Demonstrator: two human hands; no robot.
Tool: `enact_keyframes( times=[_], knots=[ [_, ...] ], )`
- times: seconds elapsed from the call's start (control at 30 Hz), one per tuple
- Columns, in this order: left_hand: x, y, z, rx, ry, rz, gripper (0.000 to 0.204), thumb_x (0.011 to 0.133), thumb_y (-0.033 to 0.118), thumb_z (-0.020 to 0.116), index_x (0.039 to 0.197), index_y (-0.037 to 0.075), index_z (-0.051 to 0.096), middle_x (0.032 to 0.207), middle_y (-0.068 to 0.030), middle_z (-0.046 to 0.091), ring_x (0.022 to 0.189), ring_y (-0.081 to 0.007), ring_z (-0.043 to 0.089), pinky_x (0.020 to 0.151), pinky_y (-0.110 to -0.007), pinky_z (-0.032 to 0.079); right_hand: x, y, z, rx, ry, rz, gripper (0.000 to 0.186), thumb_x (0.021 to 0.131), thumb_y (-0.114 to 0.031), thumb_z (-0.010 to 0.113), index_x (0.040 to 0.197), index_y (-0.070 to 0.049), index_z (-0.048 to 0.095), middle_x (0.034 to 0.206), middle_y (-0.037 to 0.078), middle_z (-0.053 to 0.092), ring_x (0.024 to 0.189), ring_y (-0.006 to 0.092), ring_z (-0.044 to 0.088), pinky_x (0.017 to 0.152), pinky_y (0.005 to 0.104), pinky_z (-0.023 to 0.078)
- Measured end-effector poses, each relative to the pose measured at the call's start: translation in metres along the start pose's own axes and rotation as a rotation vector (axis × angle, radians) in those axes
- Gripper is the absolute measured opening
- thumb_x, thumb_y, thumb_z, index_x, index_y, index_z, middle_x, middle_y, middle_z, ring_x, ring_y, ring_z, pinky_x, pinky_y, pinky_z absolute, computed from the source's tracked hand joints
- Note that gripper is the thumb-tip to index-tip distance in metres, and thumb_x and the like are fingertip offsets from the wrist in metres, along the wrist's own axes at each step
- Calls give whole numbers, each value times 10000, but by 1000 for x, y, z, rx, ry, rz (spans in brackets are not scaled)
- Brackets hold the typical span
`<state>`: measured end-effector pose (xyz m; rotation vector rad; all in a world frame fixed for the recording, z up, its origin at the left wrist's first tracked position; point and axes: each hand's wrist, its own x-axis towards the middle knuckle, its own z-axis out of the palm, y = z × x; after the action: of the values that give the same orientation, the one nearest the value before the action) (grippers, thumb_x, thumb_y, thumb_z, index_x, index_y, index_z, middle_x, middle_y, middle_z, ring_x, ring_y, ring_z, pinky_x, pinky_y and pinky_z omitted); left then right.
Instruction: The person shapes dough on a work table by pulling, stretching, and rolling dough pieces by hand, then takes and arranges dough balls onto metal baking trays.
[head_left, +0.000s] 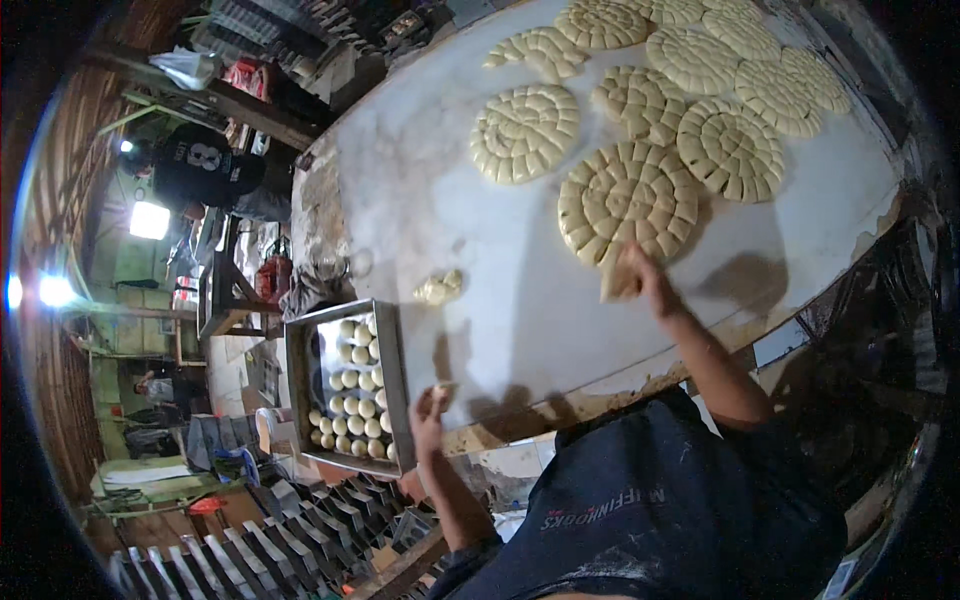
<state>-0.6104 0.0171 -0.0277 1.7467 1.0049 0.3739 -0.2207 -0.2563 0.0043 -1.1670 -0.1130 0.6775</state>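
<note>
My right hand [652, 282] is closed on a pale dough piece [618, 284] at the near edge of a large dough coil [628, 200], which is cut into many segments. My left hand [428, 418] is at the table's near left edge, beside the tray, its fingers pinched on a small pale piece of dough [444, 388]. A metal tray [393, 385] to its left holds rows of round dough balls [352, 406]. A small heap of dough pieces [438, 288] lies on the table beyond my left hand.
More cut dough coils [525, 133] cover the far and right parts of the pale table [420, 180]. Stacked metal pans [240, 550] stand at the lower left. A person in a dark shirt [205, 165] is farther off at the left, near a wooden bench [225, 285].
</note>
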Motion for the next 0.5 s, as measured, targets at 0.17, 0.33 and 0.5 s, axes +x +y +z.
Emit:
enact_keyframes(
  times=[0.17, 0.33, 0.5],
  knots=[
    [-3, -12, 119, 615, 355, 338, 344, 814, 293, 712, 927, -13, 606, 1097, -179, 599, 985, -329, 524, 900, -473, 398, -35, 95, -23, -1053, -407, -603, 248, 927, -313, 479, 907, -86, 578, 800, 75, 564, 768, 257, 577, 736, 396, 481],
    [76, 35, 106, 640, 466, 414, 522, 731, 343, 755, 1077, 19, 536, 1080, -187, 523, 1015, -385, 461, 908, -504, 355, 5, 71, -1, -1325, -796, -883, 408, 779, -363, 668, 973, -33, 526, 971, 145, 512, 994, 363, 472, 961, 551, 347],
    [103, 77, 169, 565, 350, 354, 401, 781, 308, 737, 1020, 39, 560, 1022, -148, 565, 1028, -368, 465, 928, -462, 354, 5, 104, 67, -1213, -666, -913, 486, 729, -418, 663, 923, 20, 579, 980, 216, 555, 981, 397, 504, 1017, 547, 333]
  ],
)
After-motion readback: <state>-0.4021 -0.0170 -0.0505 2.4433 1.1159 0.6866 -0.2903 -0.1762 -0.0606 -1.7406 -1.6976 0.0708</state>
